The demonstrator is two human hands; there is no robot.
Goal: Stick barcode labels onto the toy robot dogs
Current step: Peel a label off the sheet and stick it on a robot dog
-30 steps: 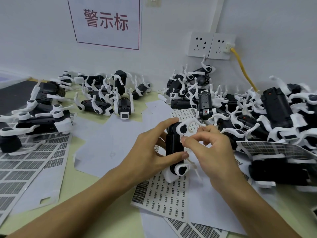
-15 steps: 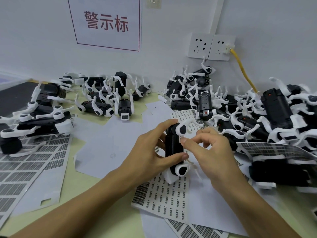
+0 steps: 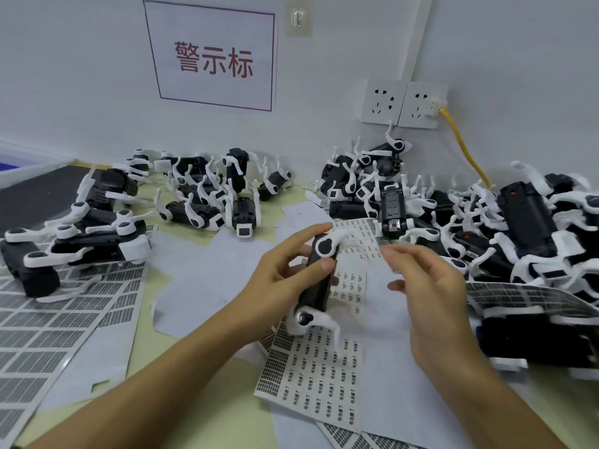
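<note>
My left hand (image 3: 278,280) grips a black and white toy robot dog (image 3: 319,280), holding it upright above the barcode label sheet (image 3: 321,374) in the middle of the table. My right hand (image 3: 424,286) hovers just right of the dog, apart from it, fingers loosely bent; its image is blurred and I see nothing clearly between its fingertips. A second label sheet (image 3: 359,234) lies behind the dog.
Piles of toy dogs lie at the back left (image 3: 207,196), far left (image 3: 81,241), back middle (image 3: 372,183) and right (image 3: 525,241). Used label backing sheets (image 3: 48,325) cover the left side. Wall sockets (image 3: 405,103) with a yellow cable (image 3: 460,147) are behind.
My right hand has pulled away from the dog's side to the right. My left hand has tilted and turned the dog slightly.
</note>
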